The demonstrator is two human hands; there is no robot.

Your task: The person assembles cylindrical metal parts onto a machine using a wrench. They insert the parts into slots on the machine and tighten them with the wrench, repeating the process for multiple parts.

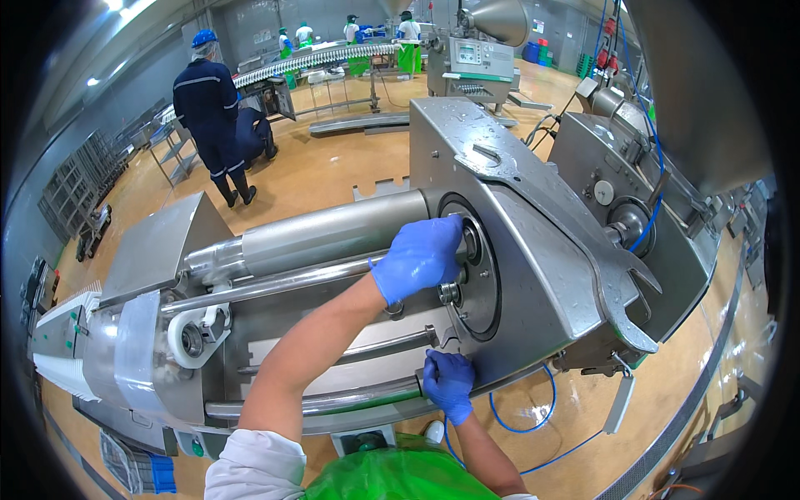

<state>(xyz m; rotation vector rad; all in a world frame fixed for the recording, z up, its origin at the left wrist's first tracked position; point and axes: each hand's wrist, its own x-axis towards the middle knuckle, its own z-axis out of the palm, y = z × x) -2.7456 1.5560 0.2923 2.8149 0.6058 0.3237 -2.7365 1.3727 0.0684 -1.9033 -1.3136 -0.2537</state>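
Fingers (433, 237) of the left hand (417, 258), in a blue glove, curl closed over the upper rim of the round black end fitting (483, 287) on the stainless machine housing (533, 250), just beside the large steel cylinder (333, 233). Right hand (448, 385), also gloved in blue, grips the lower edge of the housing near the end of the lower steel rod (367, 398); its fingers are closed tight. Blue hose (542, 417) trails on the floor (317, 175) below.
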